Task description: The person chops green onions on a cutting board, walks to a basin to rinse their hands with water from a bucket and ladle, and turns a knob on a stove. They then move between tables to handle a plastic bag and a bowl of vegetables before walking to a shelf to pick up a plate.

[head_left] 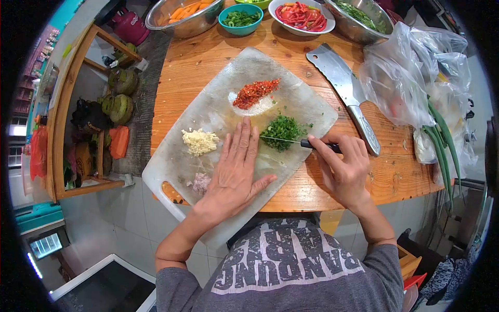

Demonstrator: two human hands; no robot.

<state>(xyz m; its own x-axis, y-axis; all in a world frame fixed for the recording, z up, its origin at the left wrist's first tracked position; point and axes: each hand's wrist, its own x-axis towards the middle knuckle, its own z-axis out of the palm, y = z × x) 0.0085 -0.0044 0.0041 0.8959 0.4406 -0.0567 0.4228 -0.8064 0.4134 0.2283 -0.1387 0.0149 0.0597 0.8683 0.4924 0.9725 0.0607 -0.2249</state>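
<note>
My right hand (344, 165) grips the black handle of a knife (306, 143), its thin blade lying across a pile of finely chopped green herbs (283, 130). Flat on the white cutting board (208, 112), fingers stretched forward, rests my left hand (236, 169), just left of the greens. Chopped red chili (254, 92) sits at the far part of the board. Minced garlic (200, 141) lies to the left of my left hand. A small heap of pale purple minced shallot (200, 183) is beside my left wrist, partly covered by it.
A cleaver (338, 78) lies right of the board on the wooden table (395, 177). Along the back stand a metal bowl of carrots (182, 23), a teal bowl of greens (240, 26), a white bowl of red chilies (302, 26) and another metal bowl (364, 34). Plastic bags (400, 73) and scallions (442, 135) are at right.
</note>
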